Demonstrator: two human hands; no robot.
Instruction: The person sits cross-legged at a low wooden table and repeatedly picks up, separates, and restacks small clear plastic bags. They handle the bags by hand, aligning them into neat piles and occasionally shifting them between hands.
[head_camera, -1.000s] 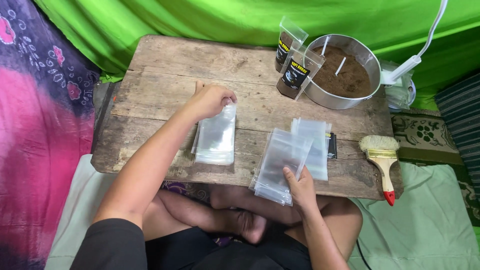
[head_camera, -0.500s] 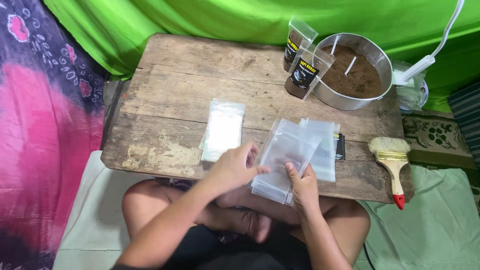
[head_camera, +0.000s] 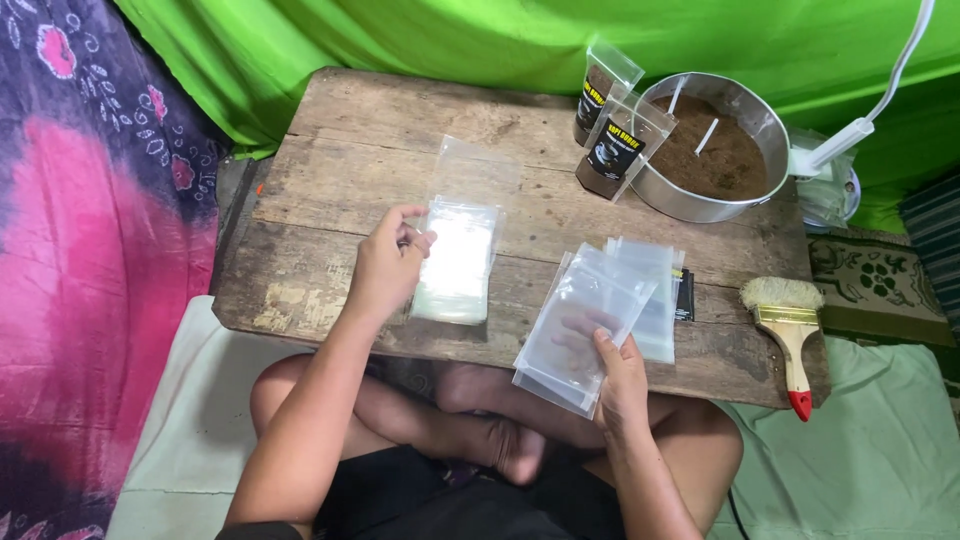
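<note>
The right hand (head_camera: 618, 378) holds a fanned sheaf of clear plastic bags (head_camera: 580, 330), thumb on top at the near corner and fingers showing dimly through the film beneath. The left hand (head_camera: 388, 262) pinches a single clear bag (head_camera: 470, 175) by its lower left edge between thumb and fingertips, so that the bag lifts above a flat stack of clear bags (head_camera: 455, 262) lying on the wooden table (head_camera: 340, 160) just right of that hand.

Half a second ago the left hand was down beside the right one, touching the sheaf; it has since swung out to the left and away over the stack, carrying one bag with it. A second ago it was pressing on that same stack. The right hand and its sheaf have hardly shifted.

Beyond the sheaf, more clear bags (head_camera: 655, 290) lie on the table, with a small dark object (head_camera: 684, 295) mostly covered at their right edge; what it is cannot be told. Right of the right hand lies a paintbrush (head_camera: 786, 330) with a red-tipped handle. Further away stand two labelled pouches (head_camera: 612, 140) of brown powder against a round metal pan (head_camera: 712, 145) of the same powder. How many bags are in the sheaf is hard to make out. A white lamp arm (head_camera: 880, 100) runs off the top edge.
</note>
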